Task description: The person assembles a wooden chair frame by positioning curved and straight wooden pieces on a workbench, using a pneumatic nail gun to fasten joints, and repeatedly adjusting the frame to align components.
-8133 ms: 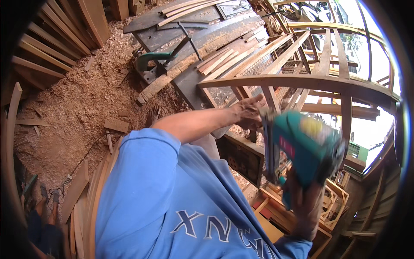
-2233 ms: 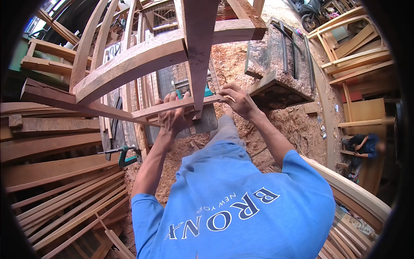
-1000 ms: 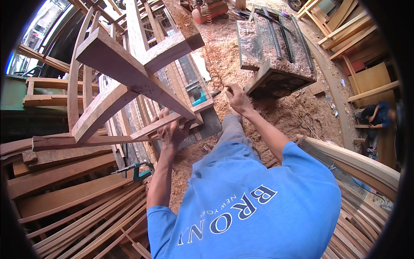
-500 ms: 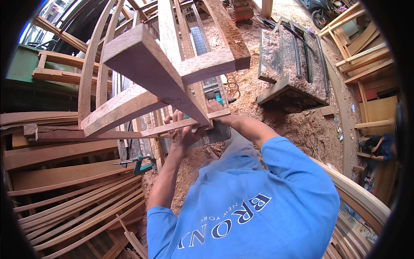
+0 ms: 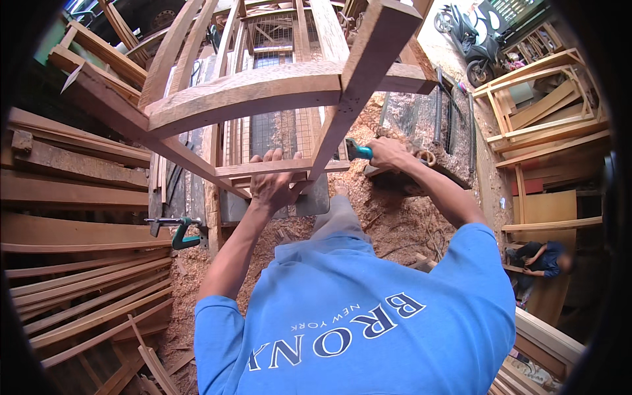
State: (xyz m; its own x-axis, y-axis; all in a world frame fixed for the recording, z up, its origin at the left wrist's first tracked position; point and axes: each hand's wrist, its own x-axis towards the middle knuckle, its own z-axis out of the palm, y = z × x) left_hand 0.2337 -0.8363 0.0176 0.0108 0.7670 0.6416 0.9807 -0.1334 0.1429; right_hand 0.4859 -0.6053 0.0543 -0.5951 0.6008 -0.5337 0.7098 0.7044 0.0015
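A wooden frame [image 5: 263, 92] of legs, curved rails and slats stands in front of me, tilted. My left hand [image 5: 272, 187] wraps its fingers over the thin lower rail [image 5: 263, 168]. To the right of the nearest leg [image 5: 349, 99], my right hand [image 5: 388, 155] is closed round a teal-handled tool [image 5: 359, 151]. The tool's dark end points left toward that leg; its exact kind does not show. A dark flat board [image 5: 309, 204] lies beneath the rail.
A teal clamp [image 5: 186, 234] sits at the bench's left corner. Curved wooden strips [image 5: 85, 296] are stacked at left. A shaving-covered machine table [image 5: 421, 125] stands at right, with wood shavings over the floor. Farther right are wooden frames [image 5: 546, 99], a motorbike [image 5: 477, 49] and another person [image 5: 543, 260].
My right hand has moved out from behind the frame to its right side, carrying the teal-handled tool. The view has shifted; my left hand still grips the rail.
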